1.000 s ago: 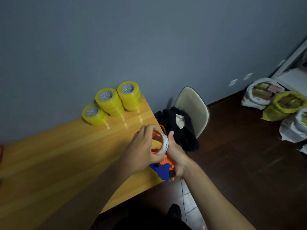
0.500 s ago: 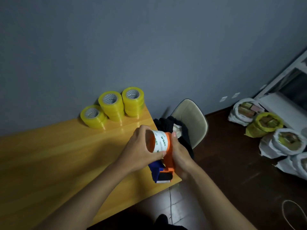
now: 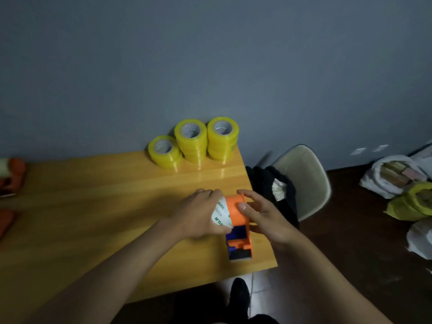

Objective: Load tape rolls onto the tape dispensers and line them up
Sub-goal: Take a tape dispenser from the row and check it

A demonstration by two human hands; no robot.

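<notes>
Dispenser: orange and blue tape dispenser sits on the counter near its right front corner, its cutter end pointing toward the person.
Roll on dispenser: white-labelled tape roll with green print sits on the dispenser's left side, against the orange wheel.
Left hand: left hand wraps its fingers and thumb round the white roll, its grip closed on it.
Right hand: right hand rests against the dispenser's right side, fingers fairly straight and spread, thumb lying on the orange housing.
Spare rolls: three stacks of yellow tape rolls stand at the back of the counter beside the grey wall, touching one another; the left stack is the lowest.
Left edge: orange objects lie at the counter's far left, too blurred to identify.
Beyond the counter: pale chair with dark clothing on it, and filled bags on the dark floor.
</notes>
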